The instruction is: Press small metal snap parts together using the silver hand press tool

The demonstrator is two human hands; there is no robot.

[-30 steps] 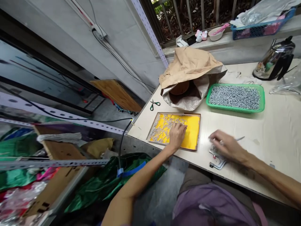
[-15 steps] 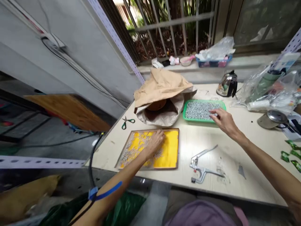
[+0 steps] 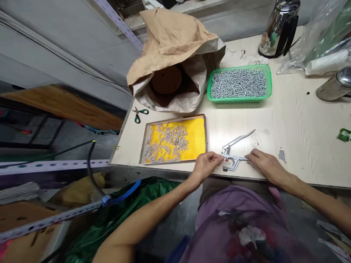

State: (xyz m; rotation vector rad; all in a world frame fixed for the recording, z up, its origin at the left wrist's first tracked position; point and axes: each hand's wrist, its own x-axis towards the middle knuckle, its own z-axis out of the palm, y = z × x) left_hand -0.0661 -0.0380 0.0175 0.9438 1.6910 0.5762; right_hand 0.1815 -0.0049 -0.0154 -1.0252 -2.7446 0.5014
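Note:
A pair of grey metal snap pliers (image 3: pixel 235 160) lies near the table's front edge, its handles spread and pointing right. My right hand (image 3: pixel 265 165) has its fingers closed on the end of the lower handle. Beside the pliers' head, my left hand (image 3: pixel 207 163) is pinched, thumb against fingertips; whatever it holds is too small or hidden to make out. Left of the pliers, a shallow tray with a yellow bottom (image 3: pixel 196 136) holds many small silvery pins (image 3: pixel 175 138). Behind, a green plastic basket (image 3: pixel 238 99) is filled with small ridged metal screw-like pieces (image 3: pixel 238 83).
A large brown paper sack (image 3: pixel 175 40) gapes open behind the tray. Green-handled scissors (image 3: pixel 140 114) lie by the table's left edge. A steel kettle (image 3: pixel 278 31), a metal pot (image 3: pixel 333 86) and clear plastic bags (image 3: pixel 320 44) stand at the right.
My left hand has left the yellow tray and come to the pliers' head. My right hand has moved from the green basket down to the pliers' handle. The view has tilted down.

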